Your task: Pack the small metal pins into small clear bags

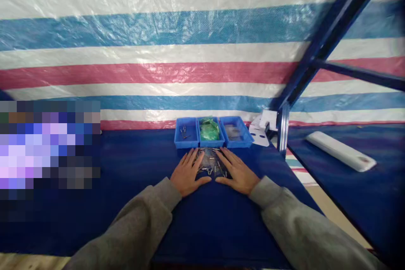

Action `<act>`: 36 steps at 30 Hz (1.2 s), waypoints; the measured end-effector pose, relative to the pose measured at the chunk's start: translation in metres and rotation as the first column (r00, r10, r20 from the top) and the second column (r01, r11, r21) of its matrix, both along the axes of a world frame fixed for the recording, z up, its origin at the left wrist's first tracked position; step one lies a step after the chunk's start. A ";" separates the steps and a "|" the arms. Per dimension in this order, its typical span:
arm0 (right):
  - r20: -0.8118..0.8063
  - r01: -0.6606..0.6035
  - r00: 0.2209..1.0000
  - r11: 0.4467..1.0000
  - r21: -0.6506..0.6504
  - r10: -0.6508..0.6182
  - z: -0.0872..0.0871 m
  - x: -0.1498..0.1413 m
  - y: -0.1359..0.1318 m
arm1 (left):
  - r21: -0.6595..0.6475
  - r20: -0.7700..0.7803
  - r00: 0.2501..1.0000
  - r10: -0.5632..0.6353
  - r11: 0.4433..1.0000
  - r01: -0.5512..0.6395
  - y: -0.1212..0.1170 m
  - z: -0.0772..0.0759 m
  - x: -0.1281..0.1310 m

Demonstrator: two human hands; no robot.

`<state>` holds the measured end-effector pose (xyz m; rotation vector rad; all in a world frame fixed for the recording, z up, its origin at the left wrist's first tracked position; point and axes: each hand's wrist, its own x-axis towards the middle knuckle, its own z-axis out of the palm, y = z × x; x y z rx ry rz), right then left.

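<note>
My left hand lies spread at the left of a small pile of slender metal pieces, too small to name exactly. Facing it, my right hand rests at the pile's right side, fingers stretched out. Both thumbs point inward at the near edge of the pile, with a gap between them. Something greyish and see-through, like plastic, shows among the metal pieces. Just beyond my fingertips stand three blue bins side by side. The left bin holds a few metal pieces, the middle bin a green plastic bag, and the right bin clear plastic.
The dark blue table extends to both sides. White cut-out sheets lie right of the bins, by a blue metal frame post. A long white object lies on another blue surface at the right. Striped sheeting hangs behind. The far left is pixelated.
</note>
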<state>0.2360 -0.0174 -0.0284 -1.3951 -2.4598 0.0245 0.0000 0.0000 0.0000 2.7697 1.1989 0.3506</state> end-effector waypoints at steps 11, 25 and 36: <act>0.017 0.029 0.999 0.999 0.025 -0.029 -0.001 -0.013 -0.004 | 0.029 0.047 0.999 -0.025 0.999 0.023 0.004 -0.003 0.006; -0.003 0.079 0.997 0.995 0.065 -0.079 0.001 -0.026 -0.007 | 0.064 0.065 0.997 -0.043 0.997 0.039 0.004 -0.004 0.007; 0.004 0.097 0.995 0.993 0.061 -0.097 0.001 -0.027 -0.007 | 0.067 0.045 0.999 -0.030 0.997 0.027 0.001 -0.001 0.008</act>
